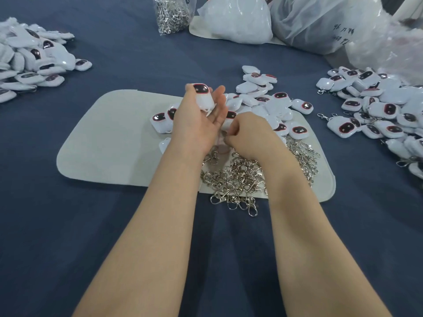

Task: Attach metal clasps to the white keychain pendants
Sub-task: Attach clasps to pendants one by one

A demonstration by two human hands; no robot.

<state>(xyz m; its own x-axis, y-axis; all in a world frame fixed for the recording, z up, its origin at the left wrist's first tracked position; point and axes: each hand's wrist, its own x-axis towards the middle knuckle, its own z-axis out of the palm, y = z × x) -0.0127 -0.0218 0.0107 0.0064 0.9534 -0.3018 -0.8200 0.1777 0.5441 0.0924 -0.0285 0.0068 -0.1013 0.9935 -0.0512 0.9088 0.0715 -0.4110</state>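
Observation:
My left hand (pixel 196 117) holds a white pendant (pixel 202 96) with a dark face, gripped between thumb and fingers above the grey mat (pixel 109 138). My right hand (pixel 247 133) is curled just right of it, its fingertips pinching something small near the left wrist; what it pinches is hidden. A heap of loose metal clasps (pixel 238 177) lies below both hands on the mat's front edge. A pile of white pendants (pixel 263 104) without clasps sits on the mat behind my hands.
A heap of pendants (pixel 32 58) lies at far left. Pendants with clasps (pixel 377 110) are piled at right. A bag of clasps (pixel 170 14) and white plastic bags (pixel 238 19) stand at the back on the blue cloth (pixel 114 225).

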